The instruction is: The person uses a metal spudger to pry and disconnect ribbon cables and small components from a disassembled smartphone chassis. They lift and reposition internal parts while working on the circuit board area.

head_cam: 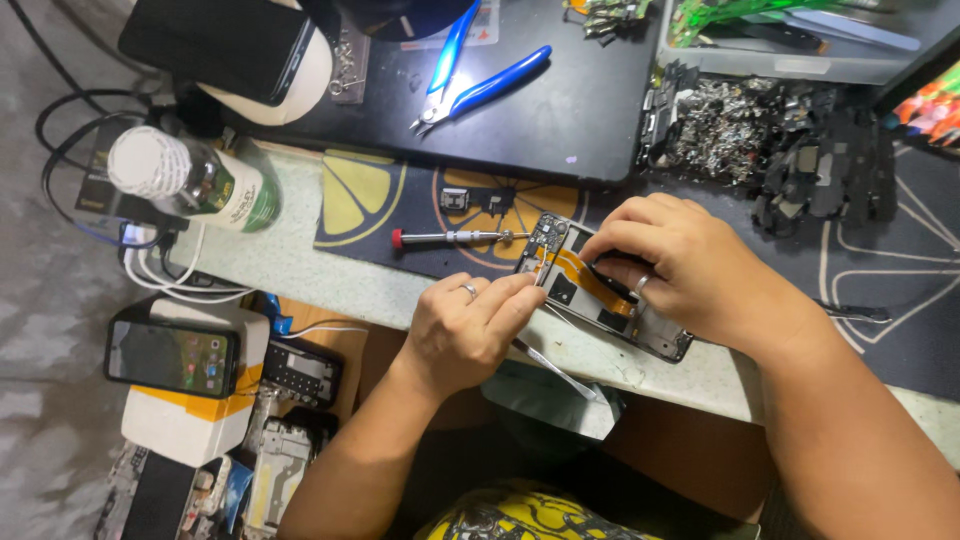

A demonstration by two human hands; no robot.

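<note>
An opened phone [580,285] with bare circuit boards and an orange flex ribbon lies at the table's front edge. My right hand [690,270] rests on it and grips its middle, fingers curled over the frame. My left hand [470,325] pinches a thin metal tool, probably tweezers [555,368], with its fingertips at the phone's lower left edge. A small screwdriver with a red cap [450,238] lies on the mat just left of the phone.
Blue-handled cutters [480,80] lie on a black mat at the back. A white-capped bottle [190,180] lies at left. A heap of small phone parts [760,130] sits at back right. Below the table edge, a lit phone [170,358] rests on a box, near cables.
</note>
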